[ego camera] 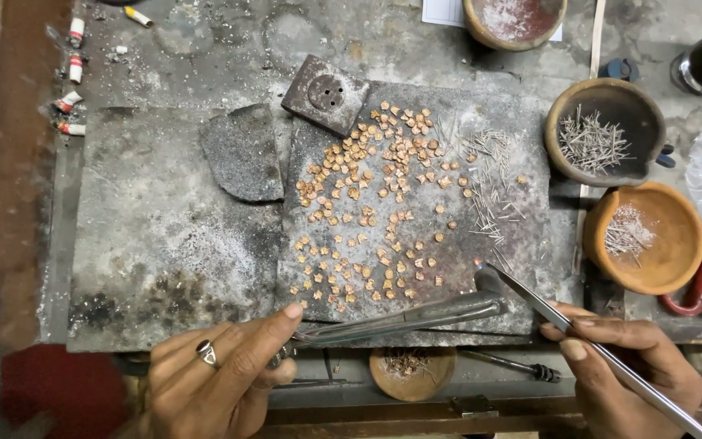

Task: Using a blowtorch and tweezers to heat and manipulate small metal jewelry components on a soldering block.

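Below, left hand (221, 374) gripping torch (416, 315), right hand (627, 370) tweezers (578, 335)

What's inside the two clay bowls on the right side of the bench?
The dark upper bowl holds a loose pile of thin metal pins. The orange lower bowl holds a smaller scatter of finer pins; its remaining floor shows bare.

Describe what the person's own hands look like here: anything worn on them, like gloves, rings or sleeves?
Both hands are bare, with no gloves. The left hand wears one metal ring with a dark, pointed face on a finger. The right hand shows no ring or other jewellery. No sleeve or cuff shows on either wrist within the picture. The fingernails are short and unpainted.
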